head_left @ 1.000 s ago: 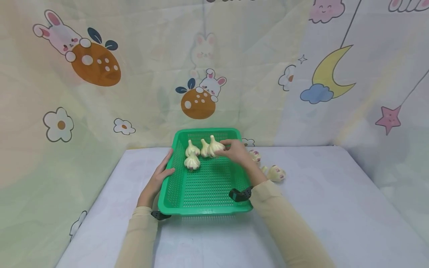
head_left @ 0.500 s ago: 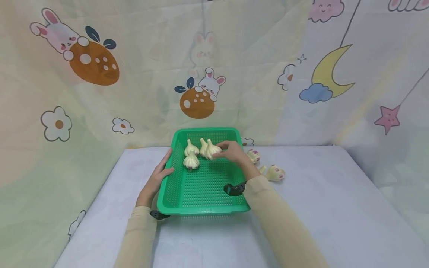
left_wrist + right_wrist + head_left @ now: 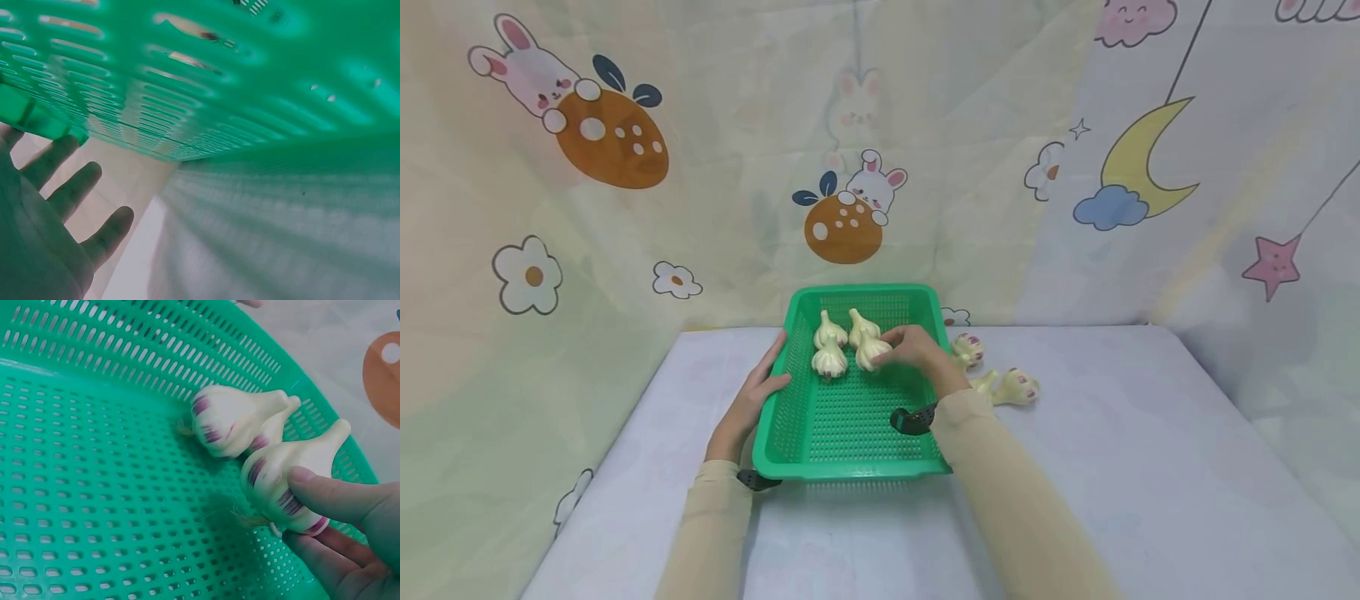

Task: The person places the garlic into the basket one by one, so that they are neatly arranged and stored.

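Observation:
A green plastic basket (image 3: 880, 471) with slotted walls sits on the table, several garlic bulbs in its far part. My right hand (image 3: 917, 350) reaches in over its right side and pinches a garlic bulb (image 3: 287, 481) between thumb and fingers, neck up, low over the basket floor. Just behind it is another garlic bulb (image 3: 854, 321). To the left stand two more, the nearer garlic bulb (image 3: 829, 360) overlapping the farther one. My left hand (image 3: 748, 408) rests against the basket's left rim; in the left wrist view its fingers (image 3: 75, 190) are spread and straight beside the outer wall.
Right of the basket, several garlic bulbs lie on the white table cover, including a garlic bulb (image 3: 1018, 387) and, farther back, another garlic bulb (image 3: 967, 348). A cartoon-printed cloth (image 3: 737, 167) hangs behind the table's back edge.
My right hand has brought its garlic bulb left, lower and nearer to me, from the far right of the basket to in front of another bulb. My left hand stays at the rim.

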Motion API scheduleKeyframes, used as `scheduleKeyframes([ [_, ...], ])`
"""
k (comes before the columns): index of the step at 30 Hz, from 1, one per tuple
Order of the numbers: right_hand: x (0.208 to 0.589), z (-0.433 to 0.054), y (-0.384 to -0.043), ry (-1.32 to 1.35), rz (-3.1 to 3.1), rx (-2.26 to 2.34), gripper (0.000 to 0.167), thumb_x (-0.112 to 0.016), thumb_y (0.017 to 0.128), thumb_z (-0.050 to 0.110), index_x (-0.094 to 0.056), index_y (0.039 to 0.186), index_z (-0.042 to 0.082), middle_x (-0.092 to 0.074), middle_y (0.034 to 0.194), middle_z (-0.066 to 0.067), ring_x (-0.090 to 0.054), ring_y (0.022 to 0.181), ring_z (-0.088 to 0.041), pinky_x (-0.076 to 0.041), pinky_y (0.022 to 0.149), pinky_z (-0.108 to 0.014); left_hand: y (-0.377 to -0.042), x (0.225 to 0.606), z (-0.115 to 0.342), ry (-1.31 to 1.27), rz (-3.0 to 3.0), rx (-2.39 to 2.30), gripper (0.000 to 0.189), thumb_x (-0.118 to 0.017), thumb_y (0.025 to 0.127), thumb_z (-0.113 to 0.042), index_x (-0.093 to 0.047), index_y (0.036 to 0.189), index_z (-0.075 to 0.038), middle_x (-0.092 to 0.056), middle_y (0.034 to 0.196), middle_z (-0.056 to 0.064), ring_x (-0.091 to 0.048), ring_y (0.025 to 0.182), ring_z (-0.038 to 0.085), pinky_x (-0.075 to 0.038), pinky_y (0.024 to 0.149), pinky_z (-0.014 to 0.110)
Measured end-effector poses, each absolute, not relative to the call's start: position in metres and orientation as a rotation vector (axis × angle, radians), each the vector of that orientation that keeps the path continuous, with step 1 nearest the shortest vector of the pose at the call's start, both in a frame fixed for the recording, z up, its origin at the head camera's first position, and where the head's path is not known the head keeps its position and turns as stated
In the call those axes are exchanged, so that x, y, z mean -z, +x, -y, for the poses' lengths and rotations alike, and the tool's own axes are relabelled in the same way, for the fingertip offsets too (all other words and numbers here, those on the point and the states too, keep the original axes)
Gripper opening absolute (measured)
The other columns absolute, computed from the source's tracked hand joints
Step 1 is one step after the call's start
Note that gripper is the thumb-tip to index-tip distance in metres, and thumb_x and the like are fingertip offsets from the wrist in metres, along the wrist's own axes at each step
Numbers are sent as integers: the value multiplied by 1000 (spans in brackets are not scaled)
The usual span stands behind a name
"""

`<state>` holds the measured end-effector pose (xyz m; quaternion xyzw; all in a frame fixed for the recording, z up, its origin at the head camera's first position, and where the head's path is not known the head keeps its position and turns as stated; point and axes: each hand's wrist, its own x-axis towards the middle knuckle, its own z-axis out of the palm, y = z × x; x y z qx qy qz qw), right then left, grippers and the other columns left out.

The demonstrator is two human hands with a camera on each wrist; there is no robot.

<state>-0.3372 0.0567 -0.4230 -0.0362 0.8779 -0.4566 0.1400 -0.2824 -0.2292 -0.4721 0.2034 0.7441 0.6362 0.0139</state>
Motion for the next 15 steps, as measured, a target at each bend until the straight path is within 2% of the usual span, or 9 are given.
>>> scheduleKeyframes([
  [4,424,-55,-338,-88,-2550,1279,51,-80,75,25,-64,120,8,-60,129,-14,-55,119,-31,-45,99,-42,-275,459,226,615,-2301,-1979,67,-41,96,-5,-8,154,-10,-2,161,7,1,148,28,-3,117,55],
  [8,427,-53,-339,-77,-2568,1243,51,-81,75,26,-65,120,9,-59,128,-13,-56,117,-29,-46,98,-42,-271,455,225,622,-2295,-1987,67,-40,95,-5,-8,154,-10,-1,161,8,1,148,30,-4,116,56],
  [15,431,-53,-340,-72,-2590,1169,48,-80,76,27,-65,119,10,-58,129,-11,-55,117,-29,-46,98,-42,-268,450,222,586,-2280,-1990,66,-39,96,-6,-7,154,-10,-2,161,5,1,148,26,-5,117,53],
])
